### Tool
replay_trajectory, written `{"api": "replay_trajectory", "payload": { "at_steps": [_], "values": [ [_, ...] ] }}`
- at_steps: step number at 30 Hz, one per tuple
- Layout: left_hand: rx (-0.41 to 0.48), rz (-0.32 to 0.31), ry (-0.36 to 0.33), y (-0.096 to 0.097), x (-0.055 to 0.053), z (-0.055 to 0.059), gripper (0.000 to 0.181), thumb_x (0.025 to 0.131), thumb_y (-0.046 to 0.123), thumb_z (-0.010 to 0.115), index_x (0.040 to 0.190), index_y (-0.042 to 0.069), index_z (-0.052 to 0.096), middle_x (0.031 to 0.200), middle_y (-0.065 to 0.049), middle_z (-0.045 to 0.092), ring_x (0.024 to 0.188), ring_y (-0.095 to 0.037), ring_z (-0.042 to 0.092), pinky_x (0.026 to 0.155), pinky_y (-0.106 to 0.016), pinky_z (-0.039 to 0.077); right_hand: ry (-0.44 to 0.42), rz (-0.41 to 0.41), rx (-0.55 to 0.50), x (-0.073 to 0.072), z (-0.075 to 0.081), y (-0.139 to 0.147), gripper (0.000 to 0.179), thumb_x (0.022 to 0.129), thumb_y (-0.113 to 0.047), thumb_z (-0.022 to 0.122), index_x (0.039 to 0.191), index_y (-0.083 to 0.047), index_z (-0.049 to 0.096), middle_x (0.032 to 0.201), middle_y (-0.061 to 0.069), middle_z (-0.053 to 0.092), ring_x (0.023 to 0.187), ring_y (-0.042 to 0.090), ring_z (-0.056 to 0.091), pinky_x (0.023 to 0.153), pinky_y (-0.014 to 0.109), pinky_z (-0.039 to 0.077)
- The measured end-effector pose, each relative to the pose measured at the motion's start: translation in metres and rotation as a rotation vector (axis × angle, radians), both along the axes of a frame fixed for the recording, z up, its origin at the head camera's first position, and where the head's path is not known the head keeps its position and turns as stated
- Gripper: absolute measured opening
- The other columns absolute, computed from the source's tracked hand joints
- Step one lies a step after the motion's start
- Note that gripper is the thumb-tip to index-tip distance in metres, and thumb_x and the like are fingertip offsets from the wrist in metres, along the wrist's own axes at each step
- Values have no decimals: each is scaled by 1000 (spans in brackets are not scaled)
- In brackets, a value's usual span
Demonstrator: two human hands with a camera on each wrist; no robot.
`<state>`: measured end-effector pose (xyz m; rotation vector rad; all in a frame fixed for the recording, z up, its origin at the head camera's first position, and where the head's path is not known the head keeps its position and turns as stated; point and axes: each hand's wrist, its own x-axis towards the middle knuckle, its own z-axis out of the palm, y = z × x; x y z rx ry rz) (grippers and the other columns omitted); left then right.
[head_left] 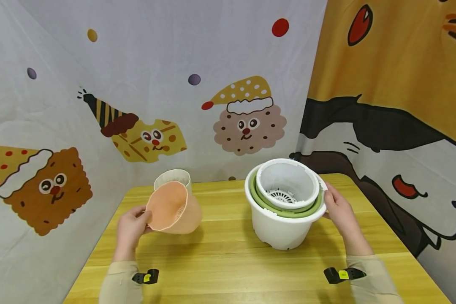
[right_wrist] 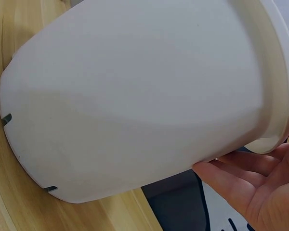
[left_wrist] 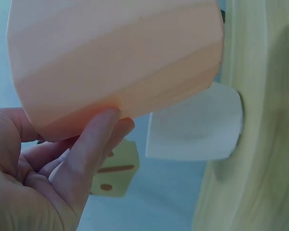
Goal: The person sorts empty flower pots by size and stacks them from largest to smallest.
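Observation:
My left hand (head_left: pixel 128 231) pinches the rim of a peach plastic flowerpot (head_left: pixel 194 213), which is tipped so its mouth faces left and toward me, with drainage holes showing inside. In the left wrist view, fingers and thumb meet at the edge of the peach pot's faceted wall. Behind it, a cream flowerpot (left_wrist: pixel 197 125) stands at the back of the table, partly covered. On the right, a large white flowerpot (head_left: pixel 281 232) holds a green pot (head_left: pixel 289 214) and a smaller white pot (head_left: pixel 286 179) with a slotted bottom. My right hand (head_left: pixel 338 207) grips the large pot's rim at its right side.
All the pots are on or above a wooden table (head_left: pixel 220 270). A pale cloth with cartoon figures (head_left: pixel 247 126) hangs right behind the table's back edge. A yellow and black printed cloth (head_left: pixel 384 139) hangs along the right side.

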<state>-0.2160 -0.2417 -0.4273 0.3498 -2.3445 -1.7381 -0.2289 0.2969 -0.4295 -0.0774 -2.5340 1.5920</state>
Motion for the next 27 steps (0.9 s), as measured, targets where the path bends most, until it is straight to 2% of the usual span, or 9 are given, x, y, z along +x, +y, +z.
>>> {"api": "replay_trajectory", "payload": {
  "at_steps": [10, 19, 27],
  "values": [
    [34, -54, 52, 20, -9, 18, 35, 96, 5, 54, 126, -11, 60, 108, -29, 65, 73, -19, 70, 62, -27, 60, -9, 3, -14, 0, 1, 0, 61, 106, -40, 26, 158, -7, 22, 155, 28, 29, 121, 40, 48, 73, 25, 57],
    [23, -92, 112, 38, -20, 37, 32, 94, 7, 57, 122, -7, 65, 103, -27, 67, 71, -20, 70, 59, -27, 60, -3, 19, -14, -1, 1, 2, 61, 106, -40, 27, 157, -7, 23, 154, 28, 30, 120, 41, 49, 75, 29, 58],
    [16, -140, 145, 55, -29, 59, 31, 95, 10, 59, 122, -5, 67, 104, -27, 68, 71, -20, 70, 60, -27, 59, -9, 32, -18, -2, 0, 3, 61, 107, -40, 28, 158, -7, 21, 155, 28, 28, 121, 41, 48, 76, 31, 58]
  ]
}}
